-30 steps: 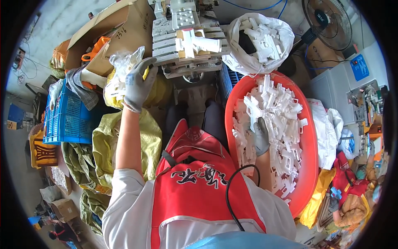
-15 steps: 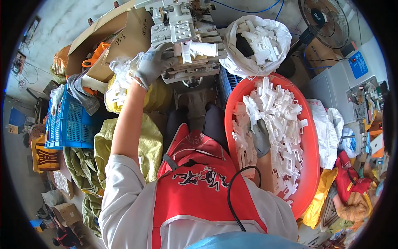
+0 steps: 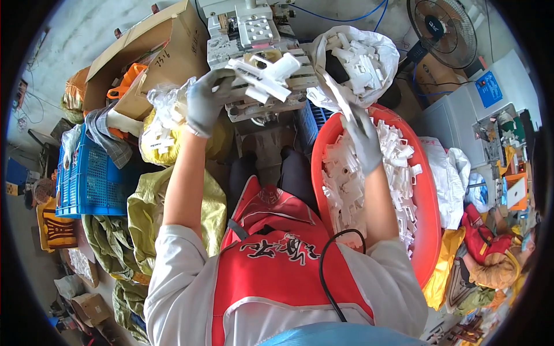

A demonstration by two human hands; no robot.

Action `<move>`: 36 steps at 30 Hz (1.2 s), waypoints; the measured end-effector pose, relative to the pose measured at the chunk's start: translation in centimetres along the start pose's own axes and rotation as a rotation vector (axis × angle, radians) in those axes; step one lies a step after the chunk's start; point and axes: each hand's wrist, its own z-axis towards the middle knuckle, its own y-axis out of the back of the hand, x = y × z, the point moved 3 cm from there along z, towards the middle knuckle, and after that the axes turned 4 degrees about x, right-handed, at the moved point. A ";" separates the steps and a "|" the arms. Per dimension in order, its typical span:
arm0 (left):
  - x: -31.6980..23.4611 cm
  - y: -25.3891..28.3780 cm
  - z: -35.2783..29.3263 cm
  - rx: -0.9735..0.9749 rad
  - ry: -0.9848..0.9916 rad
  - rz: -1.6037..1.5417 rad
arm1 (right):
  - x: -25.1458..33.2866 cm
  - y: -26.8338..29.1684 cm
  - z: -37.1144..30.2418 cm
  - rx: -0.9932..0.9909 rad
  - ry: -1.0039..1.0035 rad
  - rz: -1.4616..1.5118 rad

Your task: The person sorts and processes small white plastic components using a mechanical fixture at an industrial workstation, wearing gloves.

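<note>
My left hand [image 3: 206, 105], in a grey glove, pinches the left end of a white moulded plastic part [image 3: 271, 78]. This part is tilted, in front of the bed of a grey-white press machine [image 3: 254, 32]. A second white plastic part, long and flat [image 3: 339, 95], is gripped by my gloved right hand [image 3: 365, 141], its far end pointing up toward the machine. That hand is above a red oval tub [image 3: 430, 230] heaped with many similar white parts [image 3: 398, 150].
Right of the machine stands a white sack [image 3: 323, 46] holding more white parts, with a fan [image 3: 441, 29] beyond. On the left are a cardboard box [image 3: 173, 63], a blue crate [image 3: 95, 179] and a yellow-green sack [image 3: 147, 202]. A black cable [image 3: 323, 271] crosses my apron.
My right hand has risen out of the heap in the tub with a white part. The part on the machine has come up off its bed and turned, with my left hand at its end.
</note>
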 end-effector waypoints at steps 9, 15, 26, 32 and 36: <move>-3.0 -0.7 -2.0 -0.091 -0.395 0.398 | 0.0 -6.0 9.1 -0.204 0.393 -0.252; -2.9 -3.6 -2.8 -0.196 -0.471 0.438 | -0.5 -6.3 8.5 -0.230 0.397 -0.246; -3.0 -2.5 -6.1 -0.205 -0.364 0.242 | -0.7 -5.6 9.5 -0.178 0.305 -0.077; -2.7 5.2 -14.4 -0.353 -0.193 0.407 | 3.1 -6.9 9.9 0.076 0.581 -0.570; -0.4 9.0 -20.7 -0.425 -0.038 0.450 | 3.4 -8.0 11.4 0.394 0.576 -0.792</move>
